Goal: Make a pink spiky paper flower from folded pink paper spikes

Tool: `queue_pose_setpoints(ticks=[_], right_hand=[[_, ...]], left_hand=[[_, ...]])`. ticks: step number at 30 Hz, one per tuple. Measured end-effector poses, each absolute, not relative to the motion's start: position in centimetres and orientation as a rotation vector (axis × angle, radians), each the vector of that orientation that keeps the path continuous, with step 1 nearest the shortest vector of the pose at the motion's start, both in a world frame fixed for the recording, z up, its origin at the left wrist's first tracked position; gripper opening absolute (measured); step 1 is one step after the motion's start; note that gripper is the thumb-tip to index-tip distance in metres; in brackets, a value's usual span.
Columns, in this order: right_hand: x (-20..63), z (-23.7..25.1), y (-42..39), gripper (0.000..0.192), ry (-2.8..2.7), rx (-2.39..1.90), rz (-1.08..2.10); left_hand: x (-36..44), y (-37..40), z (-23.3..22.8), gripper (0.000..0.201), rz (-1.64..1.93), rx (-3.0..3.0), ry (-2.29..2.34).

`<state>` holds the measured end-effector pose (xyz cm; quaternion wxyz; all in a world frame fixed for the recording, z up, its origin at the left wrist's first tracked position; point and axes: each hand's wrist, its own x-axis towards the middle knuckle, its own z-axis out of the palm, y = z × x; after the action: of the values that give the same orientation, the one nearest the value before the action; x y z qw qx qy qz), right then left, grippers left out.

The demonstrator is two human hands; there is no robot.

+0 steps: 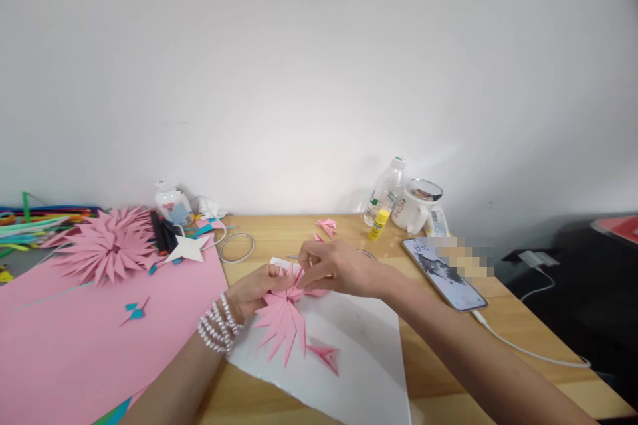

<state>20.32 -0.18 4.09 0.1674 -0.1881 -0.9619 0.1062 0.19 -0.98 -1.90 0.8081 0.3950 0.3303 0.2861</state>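
Note:
A spiky pink folded-paper flower [283, 322] is held above a white sheet [363, 352]. My left hand [262, 287], with a pearl bracelet [219, 325] at the wrist, pinches the flower's upper left petals. At its upper right, my right hand [333, 267] has bent fingers pressed together on the petals; what exactly lies between the fingertips is hidden. A loose pink folded piece [326, 357] rests on the white sheet just below the flower. Farther back, more small pink folded pieces [327, 227] lie on the wooden table.
Large pink paper flowers [112, 246] and a white paper star [189, 249] lie at the left on pink sheets [90, 345]. A glue stick [379, 224], water bottle [386, 192] and mug [411, 209] stand at the back right. A phone [443, 272] with a cable lies right.

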Motion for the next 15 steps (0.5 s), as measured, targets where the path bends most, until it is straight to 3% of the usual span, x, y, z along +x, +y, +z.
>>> queue_pose_setpoints(ticks=[15], right_hand=[[20.02, 4.87, -0.35, 0.012, -2.81, -0.531, 0.374]], left_hand=[[0.33, -1.1, -1.92, 0.021, 0.583, 0.867, 0.698]])
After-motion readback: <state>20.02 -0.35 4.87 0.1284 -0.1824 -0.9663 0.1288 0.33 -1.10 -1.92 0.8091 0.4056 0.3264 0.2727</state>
